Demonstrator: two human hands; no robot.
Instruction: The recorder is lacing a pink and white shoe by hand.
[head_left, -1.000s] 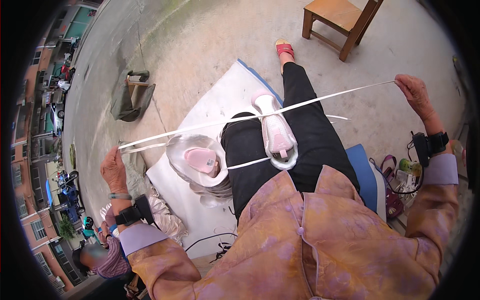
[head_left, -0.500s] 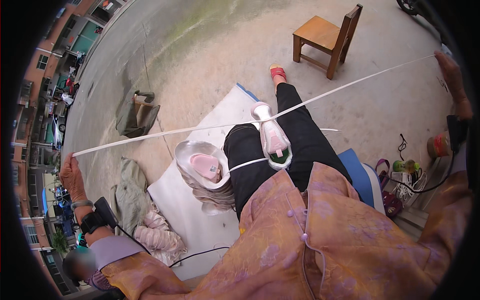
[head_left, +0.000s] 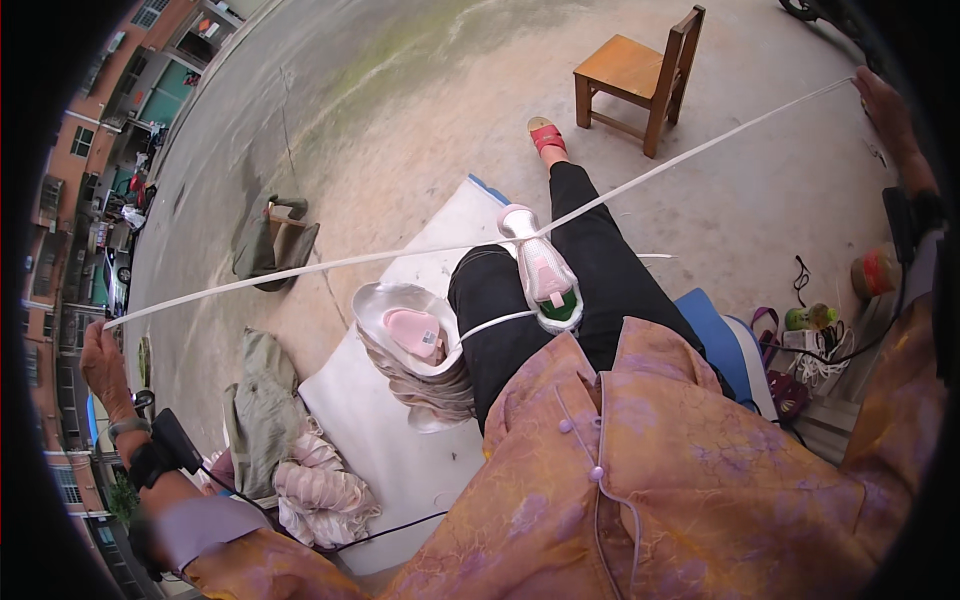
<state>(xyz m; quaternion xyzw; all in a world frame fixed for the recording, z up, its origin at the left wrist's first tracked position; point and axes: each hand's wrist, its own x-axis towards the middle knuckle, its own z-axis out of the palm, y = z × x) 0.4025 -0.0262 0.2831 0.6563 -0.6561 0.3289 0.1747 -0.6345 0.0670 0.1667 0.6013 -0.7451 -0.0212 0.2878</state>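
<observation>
A long white shoelace (head_left: 330, 266) runs taut across the view, crossing a white and pink sneaker (head_left: 543, 270) that lies on my lap. At the far left, my left hand (head_left: 106, 375) pinches one end of it. My right hand (head_left: 886, 115), high at the right edge, closes on the other end. The sneaker's toe points away from me, and green shows inside its opening. Another white lace (head_left: 497, 323) crosses my thigh from the sneaker to a stack of pale shoe uppers (head_left: 415, 365) on the left, which has a pink shoe tongue on top.
A wooden chair (head_left: 627, 70) stands ahead on the concrete. A white sheet (head_left: 375, 470) lies under the stack, beside a bundle of pale pink pieces (head_left: 325, 487). Grey-green cloth (head_left: 262, 400) and a dark bag (head_left: 275, 245) are at the left; a green bottle (head_left: 812, 317) and cables at the right.
My left hand has moved outward and slightly down, my right hand up and slightly inward. The shoelace stays taut between them, and the sneaker remains on my lap.
</observation>
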